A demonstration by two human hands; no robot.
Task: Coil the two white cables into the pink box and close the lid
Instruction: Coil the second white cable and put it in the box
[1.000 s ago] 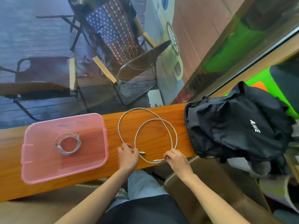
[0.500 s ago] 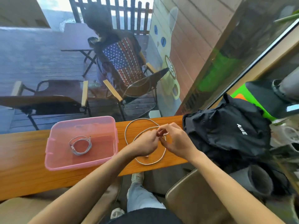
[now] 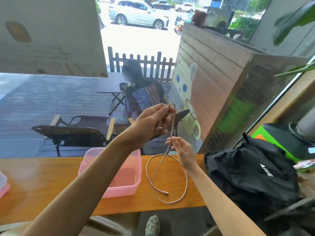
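Observation:
My left hand (image 3: 153, 123) is raised high above the counter and pinches a small bend near one end of a white cable (image 3: 185, 183). Below it, my right hand (image 3: 183, 149) holds the same cable where it hangs down. The remainder of the cable lies in a loose loop on the wooden counter (image 3: 42, 184), its free plug pointing right inside the loop. The open pink box (image 3: 134, 183) sits left of the loop; my left forearm hides most of its inside, so the other white cable cannot be seen.
A black backpack (image 3: 252, 171) lies on the counter's right end, close to the cable loop. A pink-and-clear lid edge (image 3: 3, 184) shows at the far left. Beyond the window sit chairs and a seated person.
Both hands lifted off the counter with one end of the cable, the left rising highest. The loop on the counter was pulled smaller and longer. My head tilted up.

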